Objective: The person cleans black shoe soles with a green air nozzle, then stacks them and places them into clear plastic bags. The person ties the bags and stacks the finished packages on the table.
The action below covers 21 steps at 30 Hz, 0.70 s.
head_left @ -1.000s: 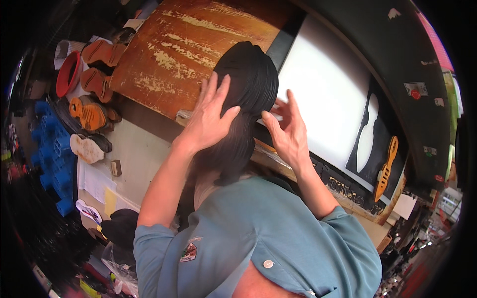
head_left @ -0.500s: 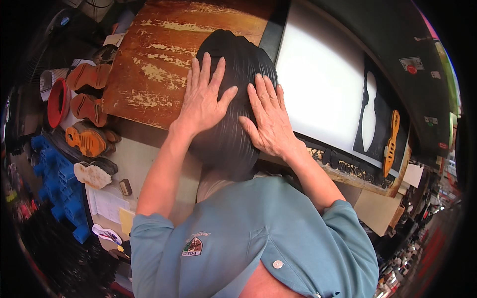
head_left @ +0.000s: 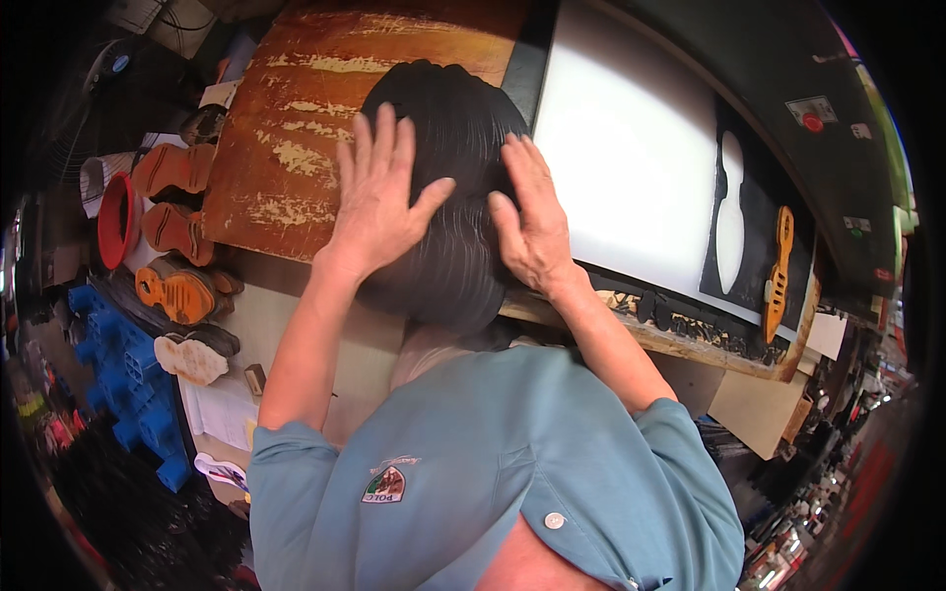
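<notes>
Stack of layered black pieces (head_left: 458, 256) sits in front of the chest, between both hands, overlapping the worn brown board (head_left: 286, 163) in view; support underneath hidden. Left hand (head_left: 374, 202) open, fingers spread, along its left flank. Right hand (head_left: 534, 222) open too, fingers extended, at its right flank by the white sheet (head_left: 626, 148). Can't tell pressure.

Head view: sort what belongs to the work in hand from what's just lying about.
Seemingly in use:
black layered stack
left hand, at its left side
right hand, at its right side

Seemingly lying about:
red bowl
blue plastic pieces
small block
</notes>
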Motion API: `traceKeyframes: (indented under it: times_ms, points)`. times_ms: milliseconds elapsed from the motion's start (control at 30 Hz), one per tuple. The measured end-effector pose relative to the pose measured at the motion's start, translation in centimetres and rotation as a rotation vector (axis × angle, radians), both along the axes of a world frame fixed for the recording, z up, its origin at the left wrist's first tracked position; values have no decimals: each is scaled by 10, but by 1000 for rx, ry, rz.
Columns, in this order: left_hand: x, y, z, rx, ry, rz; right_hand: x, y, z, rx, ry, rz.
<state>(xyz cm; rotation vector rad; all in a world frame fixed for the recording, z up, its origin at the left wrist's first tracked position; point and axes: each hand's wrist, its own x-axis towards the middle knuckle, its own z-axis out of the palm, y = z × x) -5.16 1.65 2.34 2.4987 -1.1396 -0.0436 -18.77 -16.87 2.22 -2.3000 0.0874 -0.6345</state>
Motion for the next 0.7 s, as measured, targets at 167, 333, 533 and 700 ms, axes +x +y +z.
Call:
traceKeyframes:
  times_ms: [167, 333, 533, 700]
  points:
    - [-5, -32, 7, -2, -37, -126, -1, -7, -8, 142, -65, -125]
    - [3, -18, 3, 30, -47, -66, -5, -9, -3, 55, -45, -93]
    - [10, -13, 11, 115, -59, -71, -10, -17, -1, 181, -39, -75]
    - [9, -24, 21, 106, -106, -99, -11, -18, -3, 521, -33, -96]
